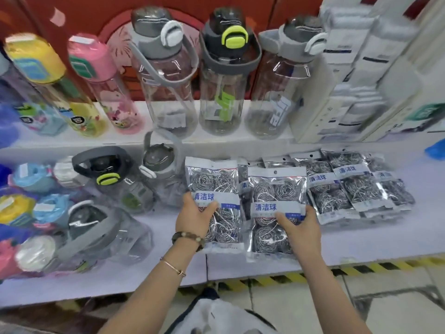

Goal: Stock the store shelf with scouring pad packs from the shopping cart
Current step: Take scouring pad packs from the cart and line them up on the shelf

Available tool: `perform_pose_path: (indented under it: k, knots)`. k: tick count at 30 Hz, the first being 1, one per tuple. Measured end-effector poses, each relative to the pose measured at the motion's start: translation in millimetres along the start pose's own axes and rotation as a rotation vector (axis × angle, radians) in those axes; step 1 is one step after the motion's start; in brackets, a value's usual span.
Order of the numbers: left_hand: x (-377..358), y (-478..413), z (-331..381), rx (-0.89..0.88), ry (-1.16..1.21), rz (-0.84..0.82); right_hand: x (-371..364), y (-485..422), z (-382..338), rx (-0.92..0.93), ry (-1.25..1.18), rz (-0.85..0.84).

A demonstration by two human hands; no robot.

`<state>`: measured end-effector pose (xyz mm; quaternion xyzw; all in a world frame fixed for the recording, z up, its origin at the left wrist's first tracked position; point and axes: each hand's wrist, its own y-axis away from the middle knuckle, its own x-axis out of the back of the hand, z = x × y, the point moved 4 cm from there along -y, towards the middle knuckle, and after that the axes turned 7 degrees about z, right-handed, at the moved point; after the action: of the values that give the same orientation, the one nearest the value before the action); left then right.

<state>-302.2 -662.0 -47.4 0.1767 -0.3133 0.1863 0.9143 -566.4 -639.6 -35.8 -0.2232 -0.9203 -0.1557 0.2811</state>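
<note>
At the far left, small bottles (21, 208) lie crowded on the lower shelf (375, 239), several cut off by the frame edge. Beside them, clear jugs (106, 227) lie on their sides and reach close to the shelf's front edge.

The left hand (193, 219) grips the left pack (213, 182) of scouring pads, thumb over its label and fingers hidden behind. Just beside it, the right hand (303, 229) holds the right pack (277, 189) the same way. Whether either pack rests on the shelf is unclear.

To the right, a row of packs (351, 186) lies overlapping, with a bare strip of shelf in front of it. Striped tape (361, 267) runs along the floor below the edge. The boxes (356, 75) above are blurred. A blue object (435, 150) is cut off at the right edge.
</note>
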Motion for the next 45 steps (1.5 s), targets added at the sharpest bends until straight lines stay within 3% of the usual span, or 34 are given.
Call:
perform_pose_path:
  k: [10, 23, 26, 30, 32, 35, 40, 45]
  knots:
    - [-42, -49, 17, 0.071, -0.053, -0.075, -20, -60, -6, 0.001, 0.110, -0.034]
    - [-55, -55, 13, 0.049, -0.266, 0.093, -48, -100, -9, 0.075, 0.270, -0.112]
    - [-57, -53, 13, 0.041, -0.283, 0.079, -53, -101, -7, 0.170, 0.371, -0.066]
    - [-53, -47, 18, -0.101, -0.275, 0.107, -54, -97, -8, 0.319, 0.516, -0.049]
    - [-52, -40, 23, -0.302, -0.388, 0.103, -56, -96, -10, 0.461, 0.578, -0.050]
    - [-62, -29, 31, -0.524, -0.619, 0.038, -66, -89, -14, 0.571, 0.696, -0.207]
    - [-84, -28, 40, -0.564, -0.730, -0.099, -83, -82, -16, 0.656, 0.821, -0.315]
    - [-91, -31, 39, -0.507, -0.802, -0.100, -88, -87, -11, 0.620, 0.874, -0.361]
